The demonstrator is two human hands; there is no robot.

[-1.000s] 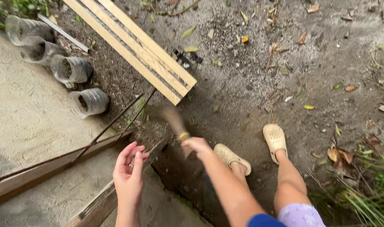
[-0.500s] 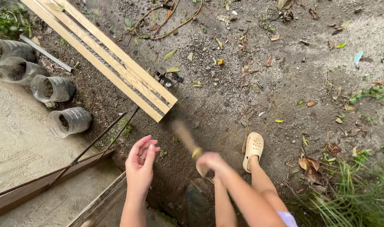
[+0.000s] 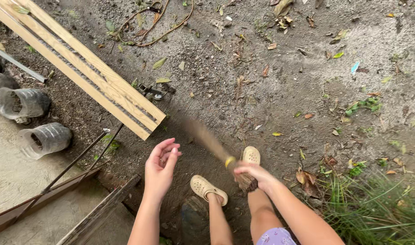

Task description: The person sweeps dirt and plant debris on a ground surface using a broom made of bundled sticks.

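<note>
A: R hand pose?

B: The right hand [image 3: 255,173] is seen low centre, fingers curled tight round the bound end of a small stick broom [image 3: 216,147]. The forearm is angled in from the lower right. The broom is held slanting up and to the left over the dirt; a yellow band [image 3: 229,161] is wrapped near the grip. Its far end is blurred, so whether the ground is touched can't be told.

A: And the L?

B: The left hand [image 3: 161,165] is raised empty, palm turned inward, fingers loosely together and slightly bent, nothing gripped. It is held just left of the broom, apart from it, w/ the forearm coming straight up from the bottom edge.

A: What's around?

B: Two cream clogs [image 3: 209,188] are worn on the feet, placed below and beside the broom grip. A bundle of pale wooden slats [image 3: 87,68] is laid diagonally at upper left, its end near the broom's blurred tip. Cut clear plastic bottles [image 3: 43,139] w/ soil inside are lined along the left edge. Thin dark rods [image 3: 82,154] are leaned from the slats' end toward a wooden form board [image 3: 39,199] edging a concrete slab. Dry leaves [image 3: 307,177] and grass [image 3: 375,204] are scattered at right.

A: Anything in the way?

B: Btw the hands only bare dirt is seen; the slats' end is the nearest thing to the broom's tip.
</note>
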